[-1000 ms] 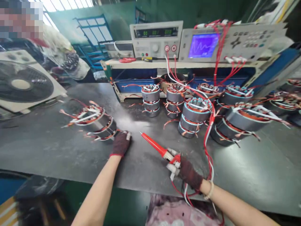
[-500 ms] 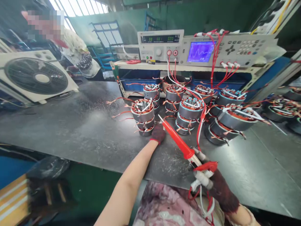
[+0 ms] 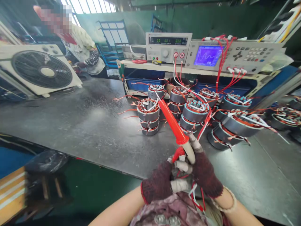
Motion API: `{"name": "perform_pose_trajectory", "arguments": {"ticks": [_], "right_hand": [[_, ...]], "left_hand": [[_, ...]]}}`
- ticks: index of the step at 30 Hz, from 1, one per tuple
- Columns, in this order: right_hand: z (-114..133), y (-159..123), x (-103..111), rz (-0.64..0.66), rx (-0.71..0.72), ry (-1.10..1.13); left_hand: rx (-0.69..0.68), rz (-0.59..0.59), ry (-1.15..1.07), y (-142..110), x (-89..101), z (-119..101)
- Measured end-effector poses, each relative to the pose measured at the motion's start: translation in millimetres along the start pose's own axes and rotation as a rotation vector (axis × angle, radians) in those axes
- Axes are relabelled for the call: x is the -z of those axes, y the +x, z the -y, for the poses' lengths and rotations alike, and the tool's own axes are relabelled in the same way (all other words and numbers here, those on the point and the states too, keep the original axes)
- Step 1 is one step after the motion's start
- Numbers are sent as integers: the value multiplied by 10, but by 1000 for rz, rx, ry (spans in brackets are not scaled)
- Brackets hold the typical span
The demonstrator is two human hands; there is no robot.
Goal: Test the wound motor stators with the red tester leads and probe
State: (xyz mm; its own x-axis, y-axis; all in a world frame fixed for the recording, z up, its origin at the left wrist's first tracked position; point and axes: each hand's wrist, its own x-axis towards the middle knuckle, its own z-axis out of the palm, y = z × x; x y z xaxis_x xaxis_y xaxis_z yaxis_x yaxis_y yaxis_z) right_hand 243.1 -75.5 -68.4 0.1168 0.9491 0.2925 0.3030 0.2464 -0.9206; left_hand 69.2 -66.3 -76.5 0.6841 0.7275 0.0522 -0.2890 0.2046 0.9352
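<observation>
My right hand (image 3: 205, 174), in a dark knit glove, grips the pale handle of a long red test probe (image 3: 172, 123) that points up and left toward the motor stators. My left hand (image 3: 159, 184), gloved too, is closed against the right hand near the probe's base, its fingers on a red clip and the red and white leads (image 3: 196, 197). The closest stack of wound stators (image 3: 148, 116) stands on the table just past the probe tip.
Several more stator stacks (image 3: 196, 114) crowd the dark worktable (image 3: 82, 125) to the right. Two test instruments (image 3: 168, 47) sit on a shelf behind, red leads hanging down. A white box fan (image 3: 39, 70) stands far left, with another person (image 3: 78, 47) behind it.
My left hand let go of the stator stack it had slid in from the left and came back to join the right hand at the probe. The probe rose and moved nearer.
</observation>
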Motion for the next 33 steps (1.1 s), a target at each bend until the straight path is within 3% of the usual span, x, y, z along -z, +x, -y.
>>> {"name": "perform_pose_trajectory", "arguments": {"ticks": [5, 8, 13, 18, 21, 28, 33], "right_hand": [[41, 2, 62, -70, 92, -12], [2, -20, 273, -128, 151, -217], [-36, 27, 580, -51, 299, -618], [58, 191, 514, 8, 396, -707], [48, 213, 507, 26, 394, -724], [-183, 44, 611, 77, 310, -774], [-290, -43, 610, 122, 341, -852]], "left_hand": [[20, -220, -147, 99, -6, -3], [102, -299, -281, 58, 115, 22], [101, -242, -427, 42, 417, -181], [75, -177, -384, 301, 631, -547], [68, -193, -322, 374, 669, -648], [227, -267, -278, 232, 681, -401], [236, -373, -262, 270, 775, -165]]}}
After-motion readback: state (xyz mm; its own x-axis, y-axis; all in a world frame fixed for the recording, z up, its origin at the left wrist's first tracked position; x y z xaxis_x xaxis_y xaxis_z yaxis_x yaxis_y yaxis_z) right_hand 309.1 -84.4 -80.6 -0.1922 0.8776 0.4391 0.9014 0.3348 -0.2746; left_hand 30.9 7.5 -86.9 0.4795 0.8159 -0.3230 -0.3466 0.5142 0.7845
